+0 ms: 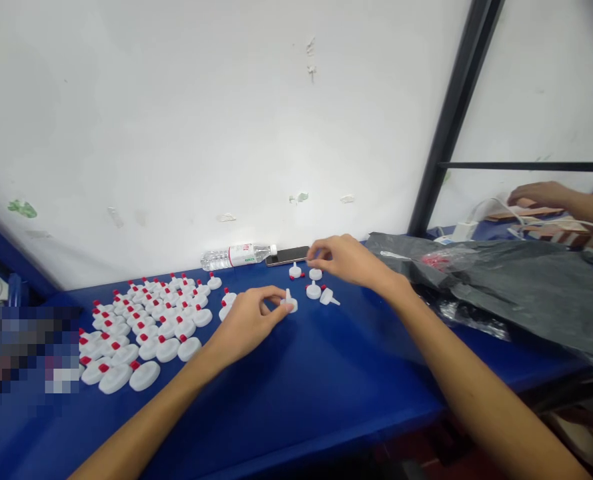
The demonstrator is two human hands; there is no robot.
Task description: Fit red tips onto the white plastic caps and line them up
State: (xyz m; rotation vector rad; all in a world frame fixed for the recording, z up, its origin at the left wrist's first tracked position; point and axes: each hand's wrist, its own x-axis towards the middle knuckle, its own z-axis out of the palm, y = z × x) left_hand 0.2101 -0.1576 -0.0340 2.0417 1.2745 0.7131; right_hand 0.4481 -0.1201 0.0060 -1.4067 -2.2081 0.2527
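My left hand (251,317) pinches a white nozzle cap (291,304), its spout pointing up and bare of any red tip. My right hand (351,259) hovers above the loose pieces with thumb and fingertips drawn together; whatever they hold, if anything, is too small to make out. Beneath and beside it lie several white nozzle caps (313,290), one tipped on its side (327,297), with small red tips (303,274) among them. To the left stands a large group of white caps (167,349) with red tips on their spouts.
A clear water bottle (236,256) and a dark phone (286,256) lie along the wall. At the right, a black plastic bag (501,283) covers part of the blue table (296,400), with a clear bag of red pieces (436,261). Another person's hand (541,195) shows beyond the black post.
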